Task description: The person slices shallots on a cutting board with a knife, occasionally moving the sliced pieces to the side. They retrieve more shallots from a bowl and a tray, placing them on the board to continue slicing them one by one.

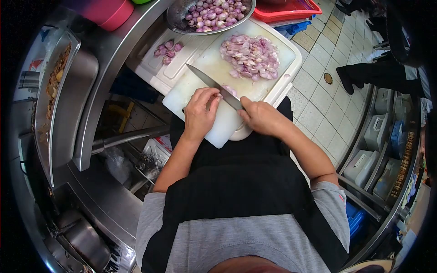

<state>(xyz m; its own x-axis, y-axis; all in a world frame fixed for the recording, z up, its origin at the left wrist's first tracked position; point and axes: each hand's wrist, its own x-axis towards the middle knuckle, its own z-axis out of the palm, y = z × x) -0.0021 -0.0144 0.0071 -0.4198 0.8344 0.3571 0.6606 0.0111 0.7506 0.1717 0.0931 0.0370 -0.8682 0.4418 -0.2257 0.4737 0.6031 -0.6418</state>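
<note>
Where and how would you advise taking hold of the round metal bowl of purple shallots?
Probably by the rim of the round metal bowl, from the person's near side: its raised edge is exposed there, while the steel counter lies close on the left and the red plastic basket on the right.

shiny metal blade [214, 84] over smooth matt plastic board [184, 96]

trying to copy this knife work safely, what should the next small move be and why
Probably one short, slow stroke of the knife, left hand fingertips kept curled back: the right hand holds the knife, its edge is right by those fingertips, and slices lie beside it. Whatever they pinch is hidden.
</note>
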